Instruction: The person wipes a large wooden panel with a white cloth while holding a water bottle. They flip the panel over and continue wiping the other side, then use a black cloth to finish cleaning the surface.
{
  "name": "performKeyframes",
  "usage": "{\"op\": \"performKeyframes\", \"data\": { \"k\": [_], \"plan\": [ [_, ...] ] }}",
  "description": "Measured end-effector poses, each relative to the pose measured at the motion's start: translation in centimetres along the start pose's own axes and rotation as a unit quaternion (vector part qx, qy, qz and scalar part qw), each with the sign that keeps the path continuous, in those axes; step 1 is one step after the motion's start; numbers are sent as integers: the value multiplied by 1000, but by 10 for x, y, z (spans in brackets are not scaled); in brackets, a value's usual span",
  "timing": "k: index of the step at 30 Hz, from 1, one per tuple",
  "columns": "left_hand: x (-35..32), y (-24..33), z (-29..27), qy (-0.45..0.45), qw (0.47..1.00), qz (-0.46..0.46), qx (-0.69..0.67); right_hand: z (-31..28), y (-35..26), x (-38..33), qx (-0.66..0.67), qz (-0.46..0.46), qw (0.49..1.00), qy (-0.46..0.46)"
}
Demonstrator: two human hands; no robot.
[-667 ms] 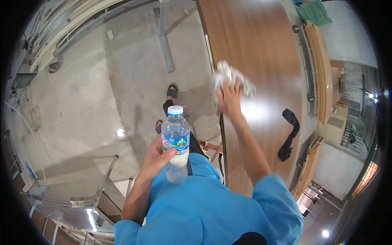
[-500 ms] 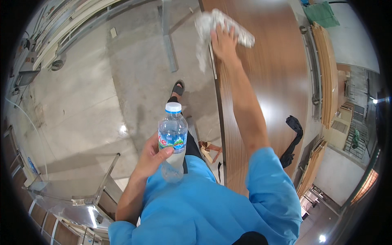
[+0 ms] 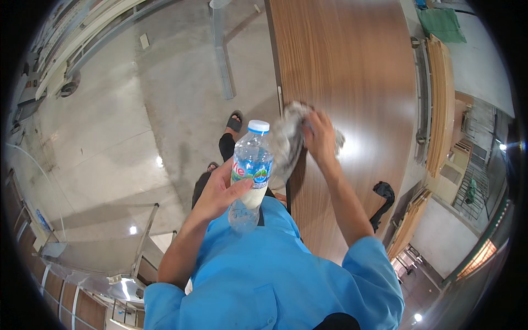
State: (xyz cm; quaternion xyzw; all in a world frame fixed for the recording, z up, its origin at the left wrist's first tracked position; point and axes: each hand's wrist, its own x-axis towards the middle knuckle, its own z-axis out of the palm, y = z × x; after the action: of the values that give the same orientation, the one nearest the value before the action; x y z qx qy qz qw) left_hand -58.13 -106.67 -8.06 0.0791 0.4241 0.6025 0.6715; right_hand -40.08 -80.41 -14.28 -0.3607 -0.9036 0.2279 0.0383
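Note:
A clear plastic water bottle (image 3: 253,168) with a white cap and a blue label is upright in front of my body. My left hand (image 3: 220,192) wraps round it from the left, thumb across the label. To the right, my right hand (image 3: 320,136) clasps a crumpled whitish-grey rag (image 3: 289,132). The rag lies over the left edge of a long brown wood-grain panel (image 3: 341,66), and part of it hangs past that edge. Hand and rag are slightly smeared by motion.
A black crumpled strip (image 3: 382,204) lies at the panel's right side. Stacked boards (image 3: 440,104) stand farther right. On the floor at left are a metal bar (image 3: 223,66) and a glass-topped frame (image 3: 93,258). My sandalled foot (image 3: 235,121) shows beyond the bottle.
My right hand has drawn the rag nearer to me along the panel, its fingers now more bent round it. My left hand and the bottle have shifted up and right.

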Motion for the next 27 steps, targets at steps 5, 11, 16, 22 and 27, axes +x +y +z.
{"op": "performKeyframes", "data": {
  "k": [5,11,16,22,27],
  "plan": [
    [27,13,18,12,997,-62,42,-2,-10,118,18,-109,994,18],
    [67,15,38,73,992,-91,-56,-28,-2,33,-45,-104,987,-110],
    [111,25,44,53,990,-61,-118,-47,14,1,-16,18,992,-121],
    [164,54,53,31,989,-63,-129,-38,23,-27,63,52,996,-36],
    [200,89,55,75,988,-33,-132,-30,2,-10,42,130,990,-21]
  ]
}}
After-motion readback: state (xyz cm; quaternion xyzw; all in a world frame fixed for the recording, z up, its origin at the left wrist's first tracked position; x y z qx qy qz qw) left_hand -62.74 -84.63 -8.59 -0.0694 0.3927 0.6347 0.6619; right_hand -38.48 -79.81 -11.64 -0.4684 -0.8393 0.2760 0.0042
